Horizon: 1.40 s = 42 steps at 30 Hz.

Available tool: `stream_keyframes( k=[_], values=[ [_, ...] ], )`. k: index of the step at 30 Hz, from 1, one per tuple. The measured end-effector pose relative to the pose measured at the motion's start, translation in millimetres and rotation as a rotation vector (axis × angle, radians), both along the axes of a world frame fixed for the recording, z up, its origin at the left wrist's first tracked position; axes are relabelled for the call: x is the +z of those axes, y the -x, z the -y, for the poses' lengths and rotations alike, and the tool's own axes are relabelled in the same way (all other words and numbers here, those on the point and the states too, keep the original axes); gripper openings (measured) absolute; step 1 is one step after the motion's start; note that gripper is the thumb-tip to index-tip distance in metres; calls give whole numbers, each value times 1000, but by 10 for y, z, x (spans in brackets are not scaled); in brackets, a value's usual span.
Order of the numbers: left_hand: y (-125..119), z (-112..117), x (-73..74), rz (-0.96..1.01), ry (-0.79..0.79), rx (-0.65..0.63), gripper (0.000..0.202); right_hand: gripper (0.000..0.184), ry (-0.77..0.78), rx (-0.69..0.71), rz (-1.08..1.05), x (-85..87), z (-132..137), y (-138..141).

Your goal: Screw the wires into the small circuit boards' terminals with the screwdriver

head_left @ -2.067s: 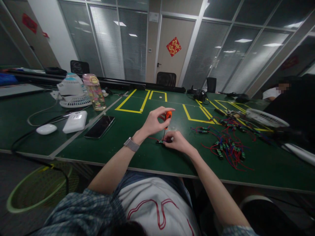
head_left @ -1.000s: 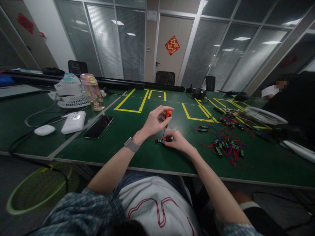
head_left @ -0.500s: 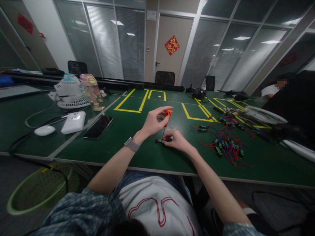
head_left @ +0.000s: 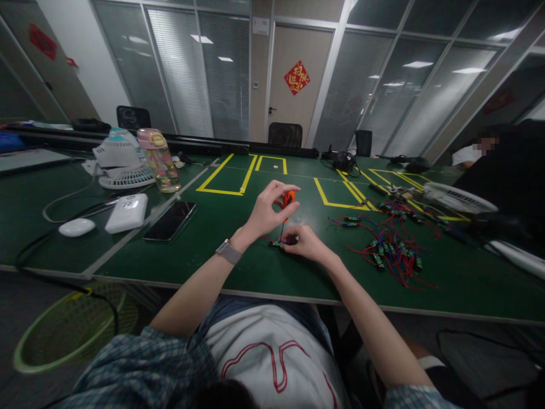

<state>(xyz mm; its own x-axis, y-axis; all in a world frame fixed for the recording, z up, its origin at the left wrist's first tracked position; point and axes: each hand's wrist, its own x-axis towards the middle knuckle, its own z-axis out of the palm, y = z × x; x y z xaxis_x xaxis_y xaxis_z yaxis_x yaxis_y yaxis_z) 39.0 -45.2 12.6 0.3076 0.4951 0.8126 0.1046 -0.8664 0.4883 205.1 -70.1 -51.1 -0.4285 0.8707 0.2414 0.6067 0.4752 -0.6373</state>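
My left hand (head_left: pixel 264 211) pinches the orange handle of a small screwdriver (head_left: pixel 288 200), held upright with its tip down on a small green circuit board (head_left: pixel 277 243) on the green table (head_left: pixel 213 250). My right hand (head_left: pixel 305 241) rests on the table and grips that board from the right, fingers curled round it. Red wires trail from the board. A grey watch sits on my left wrist.
A pile of small boards with red and blue wires (head_left: pixel 394 250) lies to the right. On the left are a black phone (head_left: pixel 170 220), a white power bank (head_left: pixel 126 212), a white mouse (head_left: pixel 76 227), a pink bottle (head_left: pixel 158 159) and a fan (head_left: pixel 119 165). Another person (head_left: pixel 502 170) sits at far right.
My left fingers have shifted slightly on the screwdriver handle; the tool stays upright on the board. My right hand has hardly moved. The camera has drifted a little.
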Motion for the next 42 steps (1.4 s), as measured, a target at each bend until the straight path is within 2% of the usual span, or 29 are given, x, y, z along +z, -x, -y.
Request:
stream_keyframes(
  k=[8, 16, 22, 27, 35, 42],
  values=[
    [6, -18, -20, 7, 68, -28, 33, 7, 29, -2, -28, 15, 15, 9],
    [-6, -50, -44, 2, -21, 50, 28, 6, 35, -16, -16, 11, 14, 9],
    [15, -33, -22, -3, 13, -6, 26, 6, 25, -5, -16, 17, 12, 7],
    [36, -9, 6, -33, -12, -9, 35, 7, 26, -3, -13, 17, 10, 2],
    [33, -45, -13, -30, -61, 90, 25, 9, -49, -7, -5, 10, 19, 29],
    [41, -34, 12, -17, -30, 48, 31, 10, -74, -11, 2, -1, 2, 33]
  ],
)
